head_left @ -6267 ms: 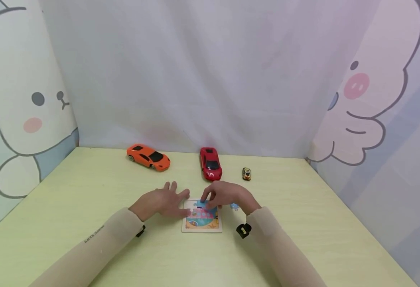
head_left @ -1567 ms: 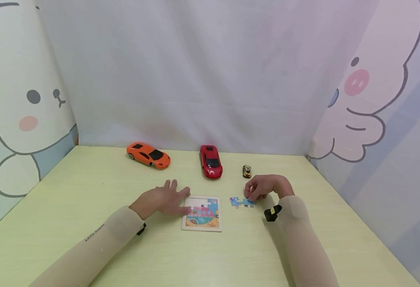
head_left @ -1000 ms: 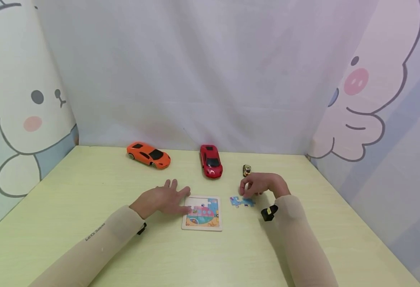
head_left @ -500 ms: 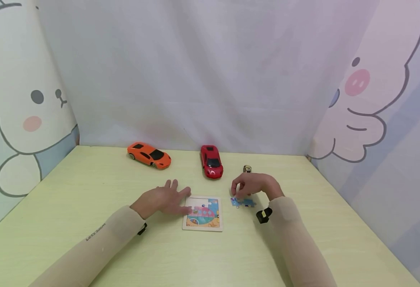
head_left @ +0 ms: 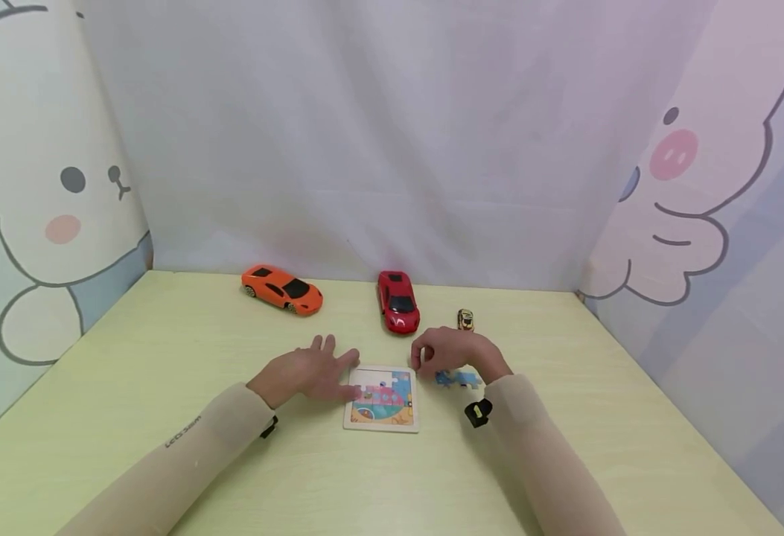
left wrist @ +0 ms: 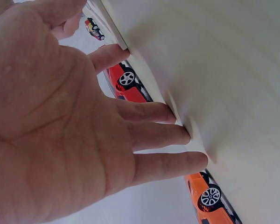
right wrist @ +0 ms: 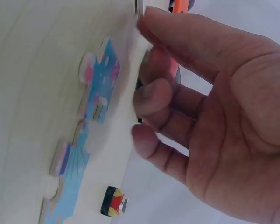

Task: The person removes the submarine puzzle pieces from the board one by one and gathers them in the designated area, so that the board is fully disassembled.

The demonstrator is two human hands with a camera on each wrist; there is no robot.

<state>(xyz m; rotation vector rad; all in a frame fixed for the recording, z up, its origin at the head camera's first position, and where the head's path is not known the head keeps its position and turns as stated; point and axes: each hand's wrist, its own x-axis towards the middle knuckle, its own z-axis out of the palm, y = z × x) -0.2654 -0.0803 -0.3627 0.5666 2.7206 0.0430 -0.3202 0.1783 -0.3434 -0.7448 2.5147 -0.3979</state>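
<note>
A small square jigsaw puzzle board (head_left: 381, 428) lies on the table, its pictured pieces in place except for a bare white area at the upper left. My left hand (head_left: 311, 374) lies at its left side with fingers spread; the thumb reaches onto the board and the index finger touches its corner. In the left wrist view, straight fingers (left wrist: 158, 135) rest against the tabletop. My right hand (head_left: 450, 350) hovers right of the board, fingers loosely bent, with nothing seen between them. Two blue puzzle pieces, one (right wrist: 102, 81) nearer the hand and another (right wrist: 71, 175), lie below it.
Behind the hands stand an orange toy car (head_left: 283, 289), a red toy car (head_left: 399, 303) and a tiny yellow toy car (head_left: 465, 319). A pale curtain (head_left: 365, 149) closes off the table's far edge, with printed walls on both sides.
My right hand was over the board earliest, then over the loose pieces, and has since slid left toward the board. One loose piece showed earliest, two since. My left hand stays put.
</note>
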